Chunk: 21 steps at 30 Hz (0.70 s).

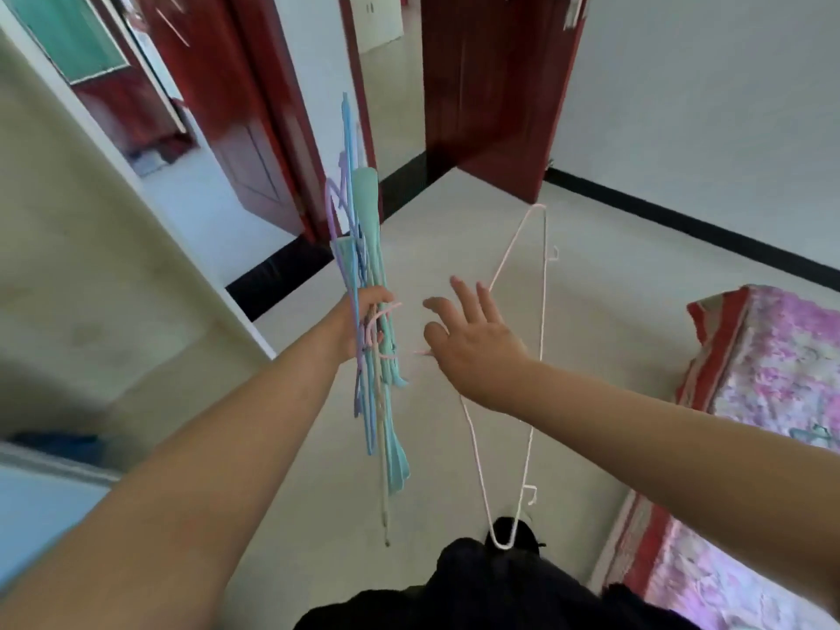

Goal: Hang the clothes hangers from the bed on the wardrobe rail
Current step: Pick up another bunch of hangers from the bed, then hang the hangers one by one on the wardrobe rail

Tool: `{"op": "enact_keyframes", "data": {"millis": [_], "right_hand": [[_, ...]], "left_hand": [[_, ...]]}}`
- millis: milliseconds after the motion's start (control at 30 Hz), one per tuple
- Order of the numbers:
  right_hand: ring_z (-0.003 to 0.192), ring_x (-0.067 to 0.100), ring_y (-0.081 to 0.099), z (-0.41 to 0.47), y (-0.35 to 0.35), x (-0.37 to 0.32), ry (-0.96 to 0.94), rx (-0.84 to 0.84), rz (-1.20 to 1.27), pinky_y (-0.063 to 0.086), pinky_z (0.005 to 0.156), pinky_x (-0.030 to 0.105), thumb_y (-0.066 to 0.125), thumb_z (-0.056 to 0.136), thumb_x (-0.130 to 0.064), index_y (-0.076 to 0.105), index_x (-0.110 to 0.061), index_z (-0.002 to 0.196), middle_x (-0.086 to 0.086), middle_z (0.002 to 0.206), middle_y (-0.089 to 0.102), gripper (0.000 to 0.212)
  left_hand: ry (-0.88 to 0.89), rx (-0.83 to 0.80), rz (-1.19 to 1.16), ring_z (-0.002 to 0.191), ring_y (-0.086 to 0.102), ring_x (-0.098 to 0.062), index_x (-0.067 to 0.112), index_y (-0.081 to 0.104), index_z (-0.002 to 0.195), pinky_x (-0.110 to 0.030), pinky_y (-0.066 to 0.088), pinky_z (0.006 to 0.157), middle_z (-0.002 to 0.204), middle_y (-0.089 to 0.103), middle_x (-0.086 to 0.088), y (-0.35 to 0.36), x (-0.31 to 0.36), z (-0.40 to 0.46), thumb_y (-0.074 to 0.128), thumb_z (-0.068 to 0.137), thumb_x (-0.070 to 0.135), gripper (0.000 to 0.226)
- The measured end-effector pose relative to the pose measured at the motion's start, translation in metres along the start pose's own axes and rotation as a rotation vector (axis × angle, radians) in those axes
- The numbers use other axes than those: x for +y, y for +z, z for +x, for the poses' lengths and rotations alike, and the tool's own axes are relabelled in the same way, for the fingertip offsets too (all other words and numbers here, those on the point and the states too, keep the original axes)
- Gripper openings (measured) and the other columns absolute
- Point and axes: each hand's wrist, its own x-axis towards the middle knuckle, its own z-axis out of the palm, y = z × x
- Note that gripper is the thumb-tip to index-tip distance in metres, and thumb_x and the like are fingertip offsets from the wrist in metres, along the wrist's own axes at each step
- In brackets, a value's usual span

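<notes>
The bundle of hangers (369,311) stands upright in the left hand (359,327), at nine o'clock from the right hand (472,343). A single hanger (543,320) hangs behind that hand. The bed (768,402) lies at three o'clock, the doorway (391,84) at twelve.

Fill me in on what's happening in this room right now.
A person stands on the bare floor beside the bed. Their left hand grips a bundle of hangers in blue, teal and purple. The right hand is spread open, with a thin pink wire hanger hanging just behind it; whether the hand holds it is unclear. No wardrobe rail shows, so nothing is hung yet.
</notes>
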Motion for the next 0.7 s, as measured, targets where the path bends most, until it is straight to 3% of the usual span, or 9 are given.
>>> {"op": "enact_keyframes", "data": {"millis": [100,167,233,333,400,433,500,600,700], "right_hand": [[0.139,0.056,-0.007,0.020,-0.002,-0.034,-0.076,-0.061,0.016,0.009,0.112,0.067,0.047,0.094,-0.015,0.040,-0.020,0.128,0.016,0.157,0.003,0.035],[0.139,0.054,-0.011,0.036,-0.011,-0.048,-0.067,-0.129,0.023,0.034,0.106,0.059,0.049,0.094,-0.014,0.036,-0.026,0.132,0.013,0.158,-0.016,0.042],[0.142,0.050,-0.005,0.057,-0.014,-0.058,-0.029,-0.119,0.026,0.055,0.082,0.043,0.059,0.091,-0.014,0.036,-0.028,0.130,0.011,0.155,-0.026,0.047],[0.144,0.045,0.011,0.092,-0.012,-0.072,0.067,-0.100,0.133,0.058,0.073,0.036,0.063,0.089,-0.014,0.022,-0.023,0.143,0.010,0.155,-0.028,0.068],[0.125,0.037,0.050,0.113,-0.013,-0.075,0.181,-0.162,0.270,0.059,0.071,0.033,0.061,0.090,-0.019,-0.004,-0.020,0.151,0.012,0.159,-0.008,0.089],[0.098,0.028,0.066,0.127,-0.014,-0.076,0.214,-0.234,0.375,0.060,0.067,0.032,0.060,0.091,-0.021,-0.011,-0.020,0.150,0.014,0.156,0.017,0.093],[0.064,0.020,0.069,0.143,-0.016,-0.078,0.281,-0.472,0.727,0.060,0.063,0.033,0.058,0.090,-0.018,-0.007,-0.022,0.150,0.013,0.118,0.057,0.089],[0.050,0.022,0.063,0.173,-0.015,-0.086,0.271,-0.757,1.091,0.058,0.057,0.032,0.063,0.084,-0.007,0.025,-0.022,0.141,0.007,0.090,0.060,0.070],[0.051,0.015,0.058,0.188,-0.010,-0.101,0.126,-0.880,1.108,0.053,0.053,0.028,0.065,0.083,-0.007,0.033,-0.019,0.134,0.010,0.095,0.058,0.062]], "left_hand": [[-0.001,0.094,0.005,0.049,0.044,-0.017,0.014,0.050,0.076,-0.020,0.041,0.041,0.068,0.042,-0.007,-0.054,-0.008,-0.003,0.061,0.085,0.016,0.015],[0.022,0.105,-0.013,0.044,0.045,-0.015,0.014,0.049,0.073,-0.021,0.041,0.041,0.064,0.042,-0.006,-0.079,-0.012,-0.005,0.063,0.083,0.015,0.017],[0.036,0.139,-0.016,0.041,0.046,-0.016,0.013,0.048,0.069,-0.021,0.040,0.040,0.063,0.042,-0.008,-0.103,-0.014,-0.007,0.068,0.070,0.019,0.021],[0.048,0.201,-0.016,0.038,0.043,-0.016,0.011,0.046,0.068,-0.020,0.039,0.038,0.063,0.041,-0.009,-0.138,-0.016,-0.006,0.067,0.062,0.021,0.024],[0.025,0.268,-0.024,0.036,0.040,-0.015,0.012,0.045,0.069,-0.020,0.039,0.038,0.058,0.039,-0.007,-0.159,-0.018,-0.002,0.068,0.070,0.015,0.023],[0.014,0.304,-0.030,0.034,0.039,-0.014,0.012,0.045,0.068,-0.020,0.039,0.038,0.054,0.039,-0.005,-0.172,-0.017,0.001,0.066,0.077,0.011,0.023],[0.001,0.335,-0.033,0.034,0.038,-0.013,0.012,0.044,0.067,-0.021,0.038,0.041,0.050,0.038,-0.003,-0.191,-0.014,0.004,0.062,0.083,0.008,0.025],[-0.026,0.348,-0.035,0.042,0.039,-0.016,0.012,0.048,0.069,-0.023,0.035,0.046,0.056,0.040,-0.006,-0.222,-0.009,0.009,0.068,0.065,0.021,0.022],[-0.061,0.344,-0.040,0.044,0.043,-0.016,0.010,0.054,0.076,-0.023,0.038,0.044,0.059,0.044,-0.007,-0.246,-0.015,0.014,0.070,0.064,0.024,0.024]]}}
